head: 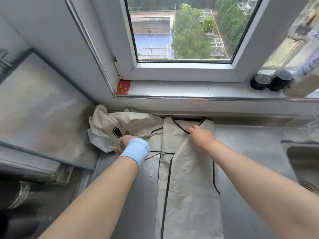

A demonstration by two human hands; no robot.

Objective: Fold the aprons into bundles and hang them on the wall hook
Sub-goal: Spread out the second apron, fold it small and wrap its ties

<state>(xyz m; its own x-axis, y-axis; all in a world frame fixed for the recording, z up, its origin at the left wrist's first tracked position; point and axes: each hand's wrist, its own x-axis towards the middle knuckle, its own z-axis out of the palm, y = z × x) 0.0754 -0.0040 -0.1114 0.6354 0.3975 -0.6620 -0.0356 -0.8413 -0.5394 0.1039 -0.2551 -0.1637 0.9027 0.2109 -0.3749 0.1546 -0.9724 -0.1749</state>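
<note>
A cream apron with black trim [188, 187] lies folded into a long strip on the steel counter, running from the back wall toward me. A second cream apron [120, 125] sits crumpled at the back left, a black logo showing on it. My right hand [200, 135] rests near the top of the folded strip, fingertips at the black neck trim. My left hand [122, 144], with a light blue band at the wrist, has its fingers curled into the edge of the crumpled apron. No wall hook is in view.
A glass-topped stove [39, 111] fills the left. A sink [303, 161] lies at the right edge. On the windowsill [172, 88] stand two dark-lidded containers [269, 81], a large bottle [303, 69] and a red card [123, 87].
</note>
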